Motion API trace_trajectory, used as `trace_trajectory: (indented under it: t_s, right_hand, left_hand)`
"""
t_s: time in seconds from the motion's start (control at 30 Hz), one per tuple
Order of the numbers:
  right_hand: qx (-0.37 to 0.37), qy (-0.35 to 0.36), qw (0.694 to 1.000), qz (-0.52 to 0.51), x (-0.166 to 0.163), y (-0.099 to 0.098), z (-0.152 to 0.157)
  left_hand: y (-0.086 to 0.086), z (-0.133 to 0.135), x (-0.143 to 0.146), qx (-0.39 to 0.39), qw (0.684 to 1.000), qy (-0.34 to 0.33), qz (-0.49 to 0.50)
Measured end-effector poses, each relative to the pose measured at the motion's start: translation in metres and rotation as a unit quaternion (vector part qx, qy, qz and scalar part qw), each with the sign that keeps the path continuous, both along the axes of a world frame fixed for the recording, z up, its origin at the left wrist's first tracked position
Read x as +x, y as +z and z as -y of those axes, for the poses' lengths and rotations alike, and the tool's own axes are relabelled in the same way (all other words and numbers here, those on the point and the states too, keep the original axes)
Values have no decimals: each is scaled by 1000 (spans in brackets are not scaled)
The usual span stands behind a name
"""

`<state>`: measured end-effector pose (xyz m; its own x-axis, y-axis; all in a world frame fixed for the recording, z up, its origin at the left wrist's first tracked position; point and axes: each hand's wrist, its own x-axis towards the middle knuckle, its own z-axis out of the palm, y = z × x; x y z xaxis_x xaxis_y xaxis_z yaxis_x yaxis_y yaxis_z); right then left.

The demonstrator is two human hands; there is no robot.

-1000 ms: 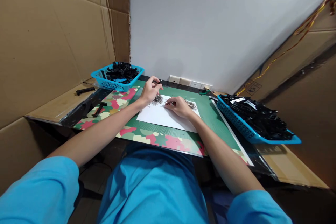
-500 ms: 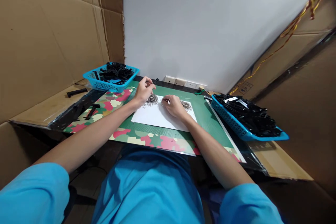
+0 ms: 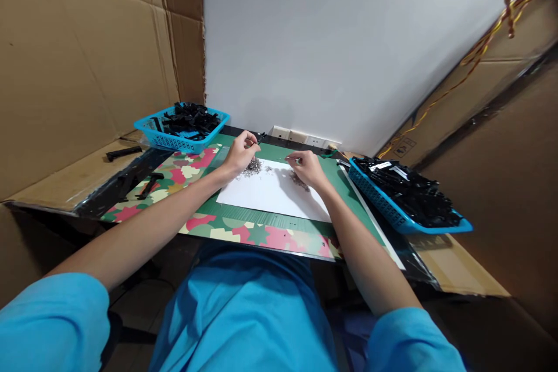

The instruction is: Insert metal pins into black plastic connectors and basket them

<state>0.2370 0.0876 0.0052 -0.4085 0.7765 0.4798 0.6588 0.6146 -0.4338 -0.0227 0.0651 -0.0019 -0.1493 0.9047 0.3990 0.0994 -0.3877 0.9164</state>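
Observation:
A white sheet of paper lies on the green and camouflage-patterned mat. On it are two heaps of tiny metallic pieces, a left heap and a right heap. My left hand hovers by the left heap with thumb and fingers pinched together; what they hold is too small to name. Above the right heap is my right hand, its fingertips also pinched and pointing left. Anything between them is too small to make out.
A blue basket of black parts stands at the back left, another blue basket at the right. Loose black parts lie on the left. Wall sockets line the back; cardboard walls flank the table.
My right hand has moved right, from between the two heaps to over the right heap. My left hand stays near the left heap, its fingers drawn closer together.

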Motion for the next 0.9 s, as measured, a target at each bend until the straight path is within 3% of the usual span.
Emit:
trace_trajectory:
  t_s: [0.1,0.2,0.5,0.8,0.9]
  right_hand:
    - [12,-45,998,33,23,6,-4]
    - [-19,-45,996,70,32,5,-6]
    - [-23,-45,988,149,13,-7,-5]
    - [-96,-42,986,128,10,-1,0]
    - [-112,-18,990,78,13,3,1]
  left_hand:
    - [3,5,4,2,1000,-20,-8]
    - [2,7,7,8,998,-51,-23]
    - [-9,1,9,16,993,-81,-88]
    - [-9,5,9,15,990,-98,-96]
    - [-5,10,10,4,988,-120,-97]
